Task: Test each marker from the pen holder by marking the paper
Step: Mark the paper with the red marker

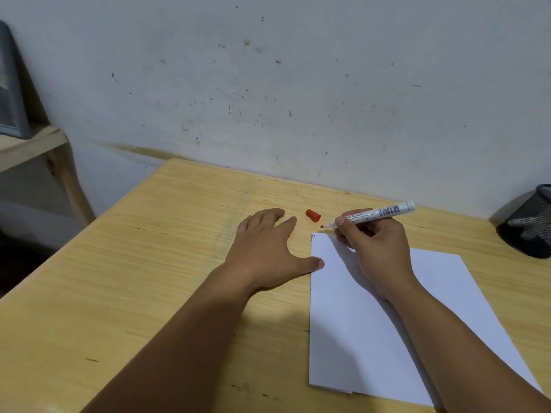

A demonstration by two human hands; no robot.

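A white sheet of paper [351, 323] lies on the wooden table, with small red and dark marks at its top left corner. My right hand [375, 248] grips a white marker [375, 214] with a red tip; the tip hovers just beyond the paper's top edge. The marker's red cap [313, 215] lies loose on the table just behind the paper. My left hand [268, 248] rests flat on the table, fingers spread, its thumb touching the paper's left edge. A black mesh pen holder [529, 222] stands at the far right; its contents are hidden.
The wooden table [149, 263] meets a scuffed white wall at the back. A wooden shelf [26, 144] with a grey object on it stands to the left, beyond the table's left edge.
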